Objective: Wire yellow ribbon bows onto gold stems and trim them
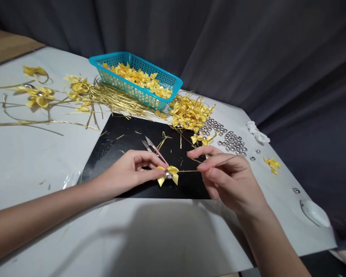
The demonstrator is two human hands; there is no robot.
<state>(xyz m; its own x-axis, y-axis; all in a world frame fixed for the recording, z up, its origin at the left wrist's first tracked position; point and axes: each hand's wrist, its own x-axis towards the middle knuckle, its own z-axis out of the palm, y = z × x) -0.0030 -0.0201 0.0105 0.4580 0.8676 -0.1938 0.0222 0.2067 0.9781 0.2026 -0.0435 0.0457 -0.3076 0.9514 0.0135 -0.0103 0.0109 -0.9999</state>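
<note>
Between the thumb and fingers of my left hand (142,166) is a yellow ribbon bow (174,169) with a silver bead at its middle. A thin gold cord (188,171) runs from the bow to my right hand (229,173), whose thumb and index finger pinch it; the cord's end trails past the knuckles. Both hands are above a black mat (127,132). Just behind my left fingers lie thread snips (156,150) with pink handles, partly hidden by the hand. Gold cord scraps are scattered on the mat.
A teal basket (115,81) of yellow ribbon pieces stands at the back, with a bundle of gold cords (118,100) before it. Right of it are a pile of bows (190,111) and silver beads (233,143). A white computer mouse (315,213) is near the right edge.
</note>
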